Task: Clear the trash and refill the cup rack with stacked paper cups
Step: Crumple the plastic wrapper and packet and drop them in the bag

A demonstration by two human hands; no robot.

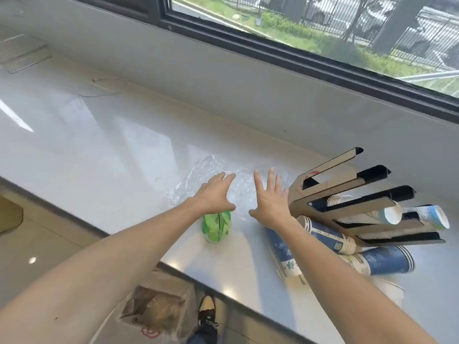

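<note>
A crumpled clear plastic wrap (198,170) lies on the white counter (99,145). Above it hover my left hand (216,194) and my right hand (270,199), both open with fingers spread and nothing held. A green wrapper (216,227) lies just below my left hand. To the right stands a cardboard cup rack (347,192) with black slots, holding a few paper cups (390,216). Blue and white stacked paper cups (330,239) lie on their sides in front of the rack.
A brown paper bag (159,309) inside a plastic bag sits on the floor below the counter's edge, beside my shoe (207,309). A white wall and a dark window frame (273,53) run behind the counter. A single white cup (390,291) lies near the front edge.
</note>
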